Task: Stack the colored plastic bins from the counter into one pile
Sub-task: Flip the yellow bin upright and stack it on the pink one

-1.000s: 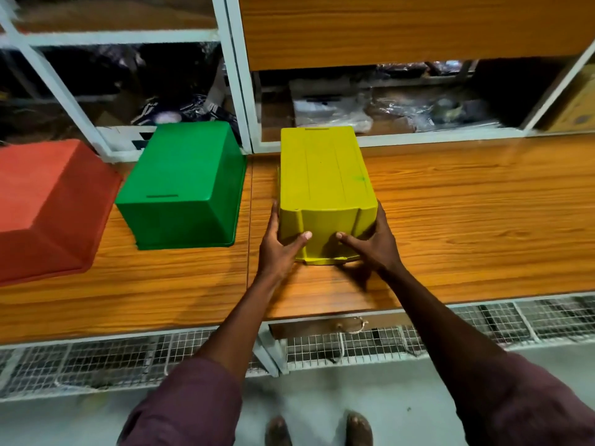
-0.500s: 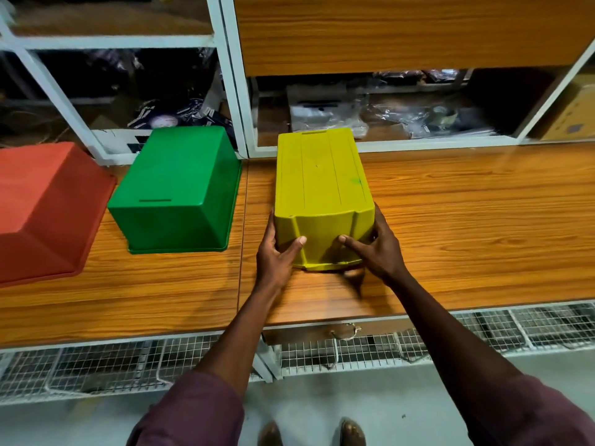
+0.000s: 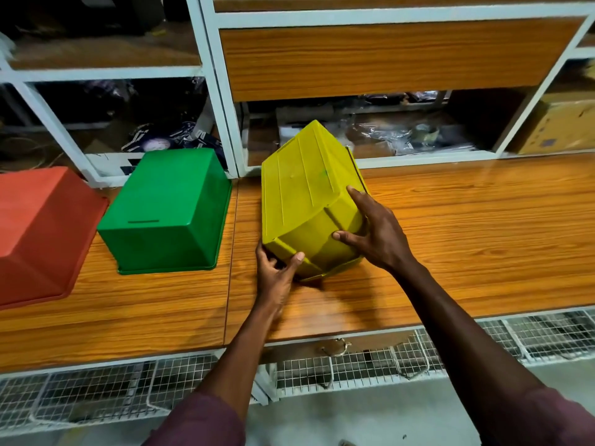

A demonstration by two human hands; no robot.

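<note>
My hands (image 3: 325, 249) clamp the tilted yellow bin (image 3: 306, 194); the green bin (image 3: 167, 210) lies at nine o'clock on the desk (image 3: 467, 236).

The yellow bin (image 3: 306, 194) was upside down and tilted, its right side raised off the counter; the green bin (image 3: 167, 210) lay inverted just left of it; the red bin (image 3: 42, 230) lay inverted at far left.
</note>
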